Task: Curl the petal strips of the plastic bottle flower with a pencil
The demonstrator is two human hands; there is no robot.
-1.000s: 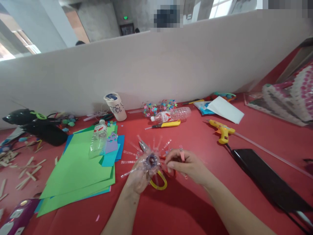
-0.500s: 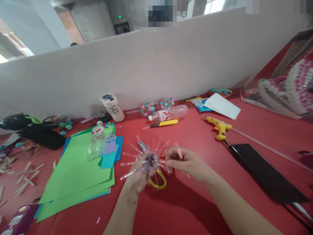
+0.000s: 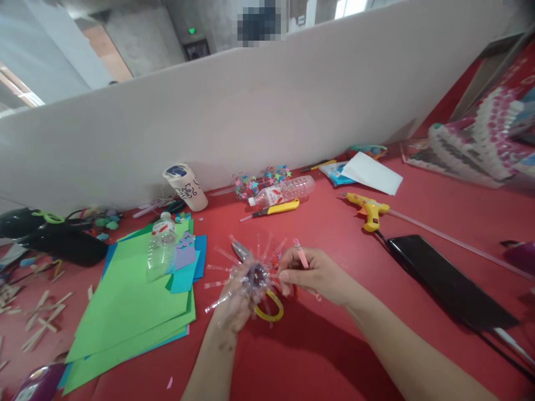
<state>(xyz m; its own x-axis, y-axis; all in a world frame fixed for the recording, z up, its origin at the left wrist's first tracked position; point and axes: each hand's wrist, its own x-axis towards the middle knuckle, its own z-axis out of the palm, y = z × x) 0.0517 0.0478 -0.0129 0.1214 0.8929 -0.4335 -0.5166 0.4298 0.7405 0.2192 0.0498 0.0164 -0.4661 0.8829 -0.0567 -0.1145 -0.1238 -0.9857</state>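
My left hand (image 3: 232,312) is closed round a clear plastic bottle piece (image 3: 256,277), cut into thin strips that fan out like rays. A purplish ring shows at its middle. My right hand (image 3: 307,274) has a pink pen-like stick (image 3: 301,254) held among its fingers. Its thumb and fingertips are pinched at the right-hand strips; whether they grip one is hard to tell. Under both hands lie scissors (image 3: 270,307), with a yellow handle loop and a metal blade showing. The rest of the scissors is partly hidden by the hands and the plastic.
Green sheets (image 3: 134,301) lie left, bearing a clear bottle (image 3: 161,250). Behind are a white cup (image 3: 186,186), another bottle (image 3: 284,192) and a yellow cutter (image 3: 282,208). At right are a glue gun (image 3: 368,209) and a black slab (image 3: 447,284). A white partition (image 3: 259,117) borders the table.
The view has shifted a little to the right. My right hand has drawn slightly closer to the fanned strips, and the pink stick leans more to the left. My left hand keeps its hold.
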